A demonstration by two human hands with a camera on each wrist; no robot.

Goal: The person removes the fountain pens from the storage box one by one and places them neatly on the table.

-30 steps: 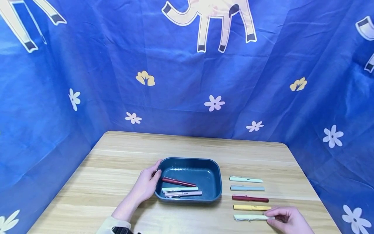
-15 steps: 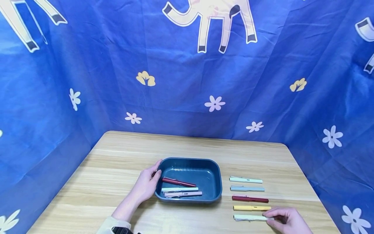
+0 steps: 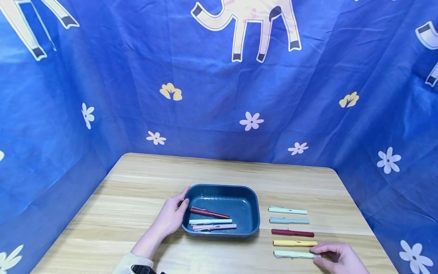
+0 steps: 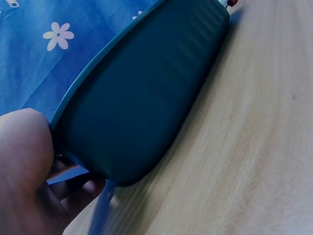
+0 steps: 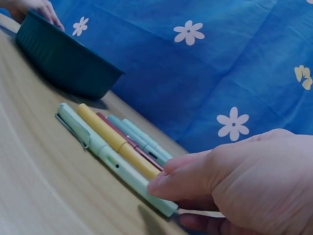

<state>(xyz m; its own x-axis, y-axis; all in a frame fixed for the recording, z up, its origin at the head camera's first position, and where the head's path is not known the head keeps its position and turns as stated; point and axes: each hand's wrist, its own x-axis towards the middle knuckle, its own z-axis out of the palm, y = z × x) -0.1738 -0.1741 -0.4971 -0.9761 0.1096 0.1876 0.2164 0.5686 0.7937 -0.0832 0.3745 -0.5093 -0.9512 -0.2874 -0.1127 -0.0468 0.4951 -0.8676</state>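
Observation:
My left hand [image 3: 173,215] grips the left end of a dark teal plastic box [image 3: 251,205], thumb at its rim and fingers against the outer wall in the left wrist view. Inside the box lie a dark red pen [image 3: 209,213], a pale mint pen [image 3: 215,221] and a lilac pen [image 3: 220,227]. Near the front right, my right hand [image 3: 340,258] pinches the right end of a pale green pen [image 5: 105,152], which lies along the table. Just behind it is a yellow pen [image 3: 291,243], close to my fingertips.
Behind the yellow pen, a dark red pen [image 3: 293,233], a grey-blue pen [image 3: 289,220] and a mint pen [image 3: 288,210] lie in a column right of the box. The wooden table [image 3: 147,175] ends at a blue patterned curtain [image 3: 205,121] on three sides.

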